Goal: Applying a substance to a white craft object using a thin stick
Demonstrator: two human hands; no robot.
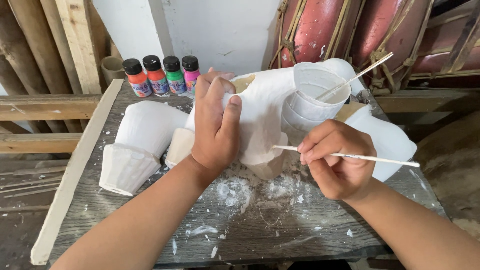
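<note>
the right hand (336,159) sits nearest, low over the grey, paint-flecked wooden tabletop (260,227). its fingers are pinched shut around a thin white-coated stick of a brush (350,156), held about midway along the shaft, so one end runs out past the knuckles to the right and the other end points left, its tip reaching the lower edge of the white-painted, blocky sculpted figure (262,117). whether the tip actually touches the surface there cannot be told.

the left hand (216,127) lies just beyond, palm wrapped over the middle of the figure, fingers curled across its top and the thumb pressed down its front face. the figure rests on the tabletop, spreading left into a white, faceted cone-shaped limb (127,167) and right into a white rounded part (390,142); bare tan patches show in places.

behind the right hand, a white plastic cup (314,92) stands against the figure, holding white paint with a second thin stick (356,76) leaning in it.

farthest back, four small paint bottles (161,76) with black caps stand in a row on the rear left of the tabletop: orange, red, green and pink.
</note>
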